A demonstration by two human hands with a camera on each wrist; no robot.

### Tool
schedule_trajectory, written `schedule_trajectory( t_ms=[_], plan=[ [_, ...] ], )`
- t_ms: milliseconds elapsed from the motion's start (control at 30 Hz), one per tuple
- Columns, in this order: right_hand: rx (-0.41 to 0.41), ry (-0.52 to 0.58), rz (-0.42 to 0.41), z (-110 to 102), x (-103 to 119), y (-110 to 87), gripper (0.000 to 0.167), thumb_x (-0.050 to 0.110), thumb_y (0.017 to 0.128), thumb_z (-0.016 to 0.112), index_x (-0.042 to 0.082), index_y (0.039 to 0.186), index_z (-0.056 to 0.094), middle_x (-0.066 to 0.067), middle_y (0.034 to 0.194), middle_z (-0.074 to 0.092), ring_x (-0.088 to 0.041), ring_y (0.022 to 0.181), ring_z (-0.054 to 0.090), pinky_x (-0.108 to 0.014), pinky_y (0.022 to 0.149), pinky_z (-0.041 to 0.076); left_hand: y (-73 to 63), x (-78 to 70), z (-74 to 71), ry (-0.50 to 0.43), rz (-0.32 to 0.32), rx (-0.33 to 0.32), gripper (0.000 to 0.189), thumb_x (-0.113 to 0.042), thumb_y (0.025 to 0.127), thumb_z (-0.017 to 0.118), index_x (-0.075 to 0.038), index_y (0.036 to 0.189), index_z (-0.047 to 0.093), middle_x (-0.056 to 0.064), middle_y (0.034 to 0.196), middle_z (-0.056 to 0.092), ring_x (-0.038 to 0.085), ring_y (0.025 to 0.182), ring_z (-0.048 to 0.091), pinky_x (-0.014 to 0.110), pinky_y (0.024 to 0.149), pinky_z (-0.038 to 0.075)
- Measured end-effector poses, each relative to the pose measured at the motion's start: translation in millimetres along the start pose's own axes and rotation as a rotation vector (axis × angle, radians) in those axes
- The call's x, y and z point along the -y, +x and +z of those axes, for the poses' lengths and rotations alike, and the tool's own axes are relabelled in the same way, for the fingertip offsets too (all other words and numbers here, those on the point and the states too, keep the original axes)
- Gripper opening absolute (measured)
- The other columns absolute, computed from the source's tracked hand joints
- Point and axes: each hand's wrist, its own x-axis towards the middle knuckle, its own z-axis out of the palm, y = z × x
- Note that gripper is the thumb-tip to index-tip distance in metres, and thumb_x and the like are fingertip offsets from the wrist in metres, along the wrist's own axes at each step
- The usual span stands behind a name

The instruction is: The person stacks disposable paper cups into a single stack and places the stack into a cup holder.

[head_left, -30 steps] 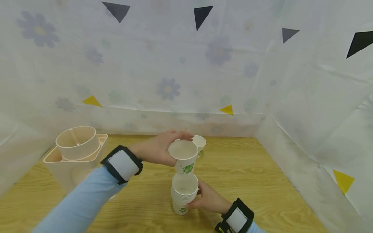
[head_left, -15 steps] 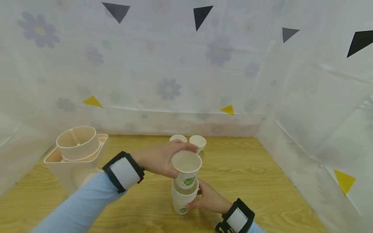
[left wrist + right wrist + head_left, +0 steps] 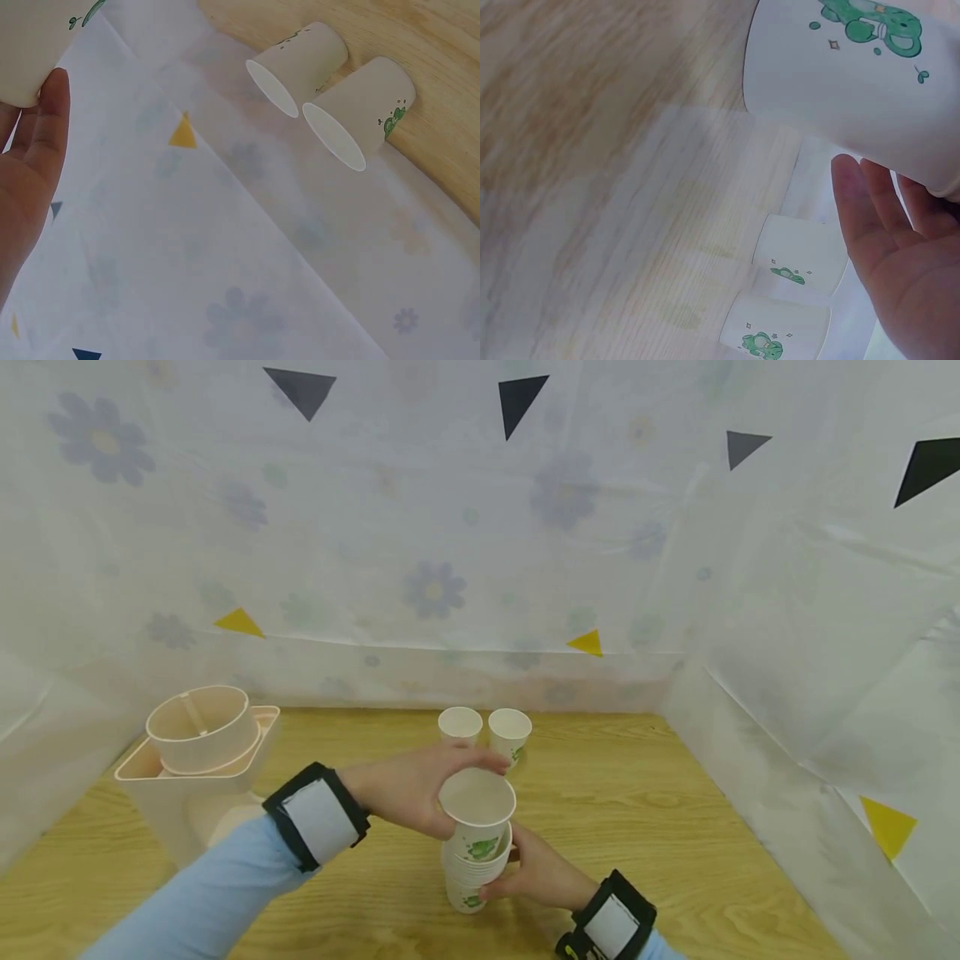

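Note:
My left hand [image 3: 408, 785] holds a white paper cup [image 3: 472, 839] near its rim, thumb on the near side and fingers over the far side. The cup has a green cartoon print, and its base sits inside the mouth of a stack of paper cups [image 3: 463, 889]. Low on the stack, my right hand [image 3: 543, 872] grips it from the right. The right wrist view shows fingers [image 3: 851, 191] along the stack's printed wall. Behind the hands stand two more paper cups, a left one [image 3: 459, 724] and a right one [image 3: 510, 731], both upright and side by side.
At the left on the wooden table [image 3: 637, 810] stands a pale pink square container [image 3: 176, 802] with a round tub [image 3: 202, 739] set in its top. A pale flowered sheet [image 3: 435, 527] encloses the table's back and sides.
My left hand has come down and toward me, lowering the paper cup from above the stack into its mouth. This uncovers the rear left cup. My right hand stays on the stack.

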Motion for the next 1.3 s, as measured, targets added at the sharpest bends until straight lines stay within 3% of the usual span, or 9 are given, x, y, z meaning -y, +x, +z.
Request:
schedule_trajectory(
  t_ms=[300,533,967,1300],
  plan=[
    [0.0,0.016,-0.003,1,0,-0.9,0.064,0.016,0.074,0.077,0.01,0.129,0.045,-0.01,0.125,0.056,-0.016,0.109,0.054,-0.03,0.088,0.045,2.3,2.4,5.8,-0.032,-0.019,0.035,0.075,-0.01,0.068,0.065,-0.017,0.138,0.041,0.002,0.131,0.045,0.015,0.113,0.045,0.034,0.095,0.041],
    [0.0,0.021,-0.008,2,2,-2.4,0.065,0.017,0.074,0.077,0.011,0.13,0.044,-0.009,0.126,0.054,-0.013,0.109,0.053,-0.03,0.088,0.044,4.3,9.1,15.0,-0.058,-0.048,0.069,0.075,-0.007,0.068,0.065,-0.018,0.138,0.041,-0.003,0.139,0.043,0.015,0.119,0.042,0.035,0.097,0.039],
    [-0.01,0.018,0.019,2,4,-4.2,0.067,0.016,0.073,0.077,0.009,0.13,0.043,-0.009,0.126,0.054,-0.02,0.11,0.052,-0.03,0.087,0.045,7.0,16.0,26.7,-0.048,-0.064,0.112,0.077,-0.007,0.066,0.067,-0.016,0.138,0.042,-0.002,0.131,0.049,0.011,0.113,0.046,0.029,0.094,0.041],
    [-0.013,0.006,0.016,3,6,-8.0,0.067,0.016,0.073,0.078,0.009,0.131,0.044,-0.009,0.126,0.054,-0.02,0.109,0.053,-0.031,0.087,0.045,5.2,15.8,36.7,-0.04,-0.099,0.139,0.078,-0.006,0.066,0.068,-0.023,0.138,0.042,-0.008,0.134,0.046,0.011,0.115,0.043,0.029,0.094,0.039]
  ],
)
